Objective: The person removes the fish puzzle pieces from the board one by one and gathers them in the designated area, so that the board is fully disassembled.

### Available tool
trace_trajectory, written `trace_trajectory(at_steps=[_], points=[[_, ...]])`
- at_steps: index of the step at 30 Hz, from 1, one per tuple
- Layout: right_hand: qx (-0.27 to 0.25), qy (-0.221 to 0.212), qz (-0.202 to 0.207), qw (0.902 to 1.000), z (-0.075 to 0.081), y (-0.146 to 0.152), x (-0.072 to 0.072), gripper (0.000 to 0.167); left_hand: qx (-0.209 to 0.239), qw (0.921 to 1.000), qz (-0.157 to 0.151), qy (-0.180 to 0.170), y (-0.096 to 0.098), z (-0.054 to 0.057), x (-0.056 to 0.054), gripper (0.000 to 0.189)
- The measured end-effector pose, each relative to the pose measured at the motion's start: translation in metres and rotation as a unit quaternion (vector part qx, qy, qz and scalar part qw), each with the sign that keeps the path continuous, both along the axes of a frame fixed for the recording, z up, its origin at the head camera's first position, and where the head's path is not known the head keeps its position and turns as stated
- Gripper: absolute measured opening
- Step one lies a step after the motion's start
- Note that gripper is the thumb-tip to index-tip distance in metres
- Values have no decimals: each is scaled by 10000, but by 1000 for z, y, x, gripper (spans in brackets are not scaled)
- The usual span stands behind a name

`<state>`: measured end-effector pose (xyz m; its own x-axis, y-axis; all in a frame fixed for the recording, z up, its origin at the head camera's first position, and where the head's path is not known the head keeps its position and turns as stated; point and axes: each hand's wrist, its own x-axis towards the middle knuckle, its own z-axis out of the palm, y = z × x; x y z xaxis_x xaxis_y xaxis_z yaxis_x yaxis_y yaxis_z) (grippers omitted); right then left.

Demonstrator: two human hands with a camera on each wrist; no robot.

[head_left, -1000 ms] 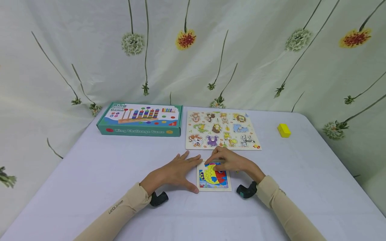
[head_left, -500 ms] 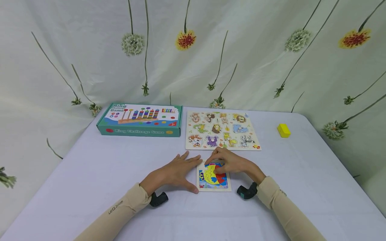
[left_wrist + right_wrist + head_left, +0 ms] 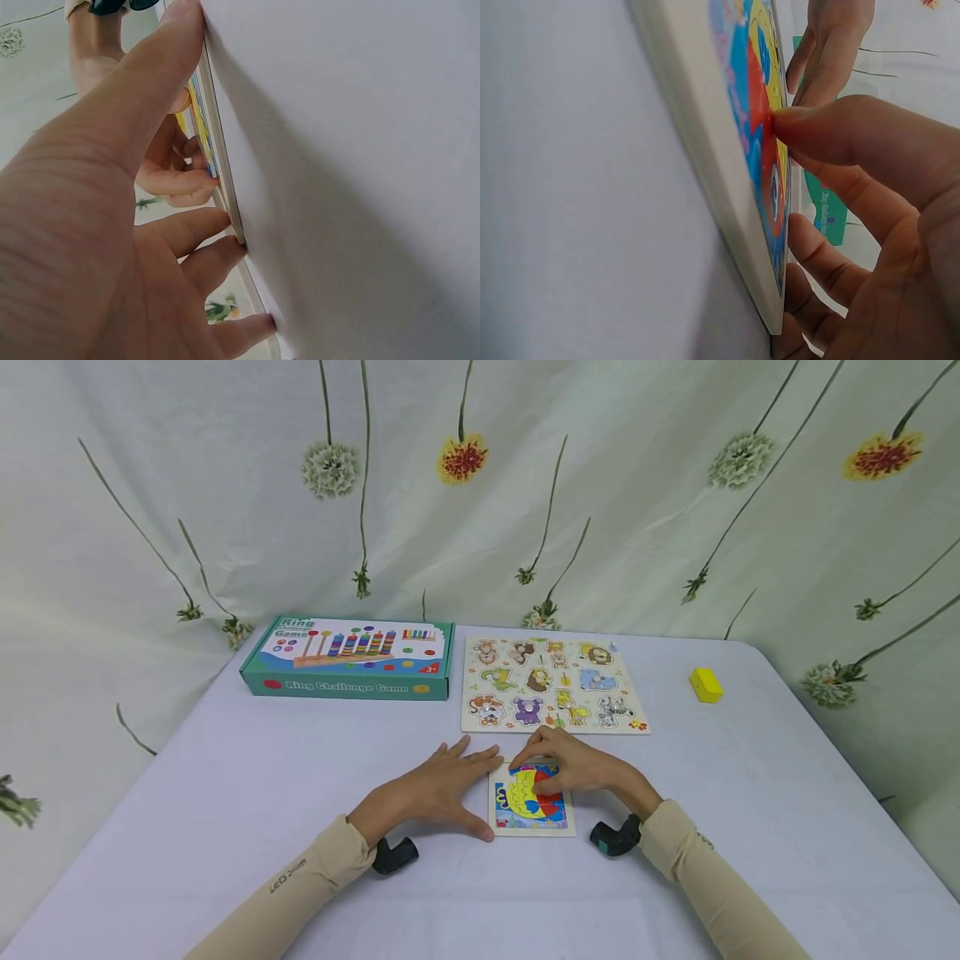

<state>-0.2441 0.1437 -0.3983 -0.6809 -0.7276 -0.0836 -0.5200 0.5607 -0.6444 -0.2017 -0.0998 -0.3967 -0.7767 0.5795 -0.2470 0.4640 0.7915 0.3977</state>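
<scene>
A small wooden fish puzzle, with a yellow and red fish on blue, lies flat on the table between the hands. My left hand has its fingers spread, with thumb and fingertips along the puzzle's left edge. From above, my right hand pinches a puzzle piece in the upper part of the picture, its index finger at the top-left and its thumb over the fish. In the right wrist view, the thumb rests on the red and yellow face. The hand hides the puzzle's upper right part.
Behind the puzzle lies a larger animal peg board. To its left is a green Ring Challenge Game box. A yellow block sits at the back right. Black wrist mounts hang below both wrists, close to the cloth.
The right thumb has shifted slightly toward the near side over the fish. Left hand, puzzle and the things behind it stay in place.
</scene>
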Motion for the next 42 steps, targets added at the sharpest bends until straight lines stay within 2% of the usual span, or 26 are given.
trace_trajectory(at_steps=[23, 34, 42], points=[[-172, -57, -117, 9998, -2, 2, 2, 36, 19, 10000, 22, -10, -1, 0, 1, 102], [-197, 172, 25, 9997, -3, 4, 3, 37, 47, 10000, 13, 14, -1, 1, 1, 102], [-188, 157, -34, 9997, -1, 3, 5, 47, 59, 10000, 24, 13, -1, 0, 1, 102]])
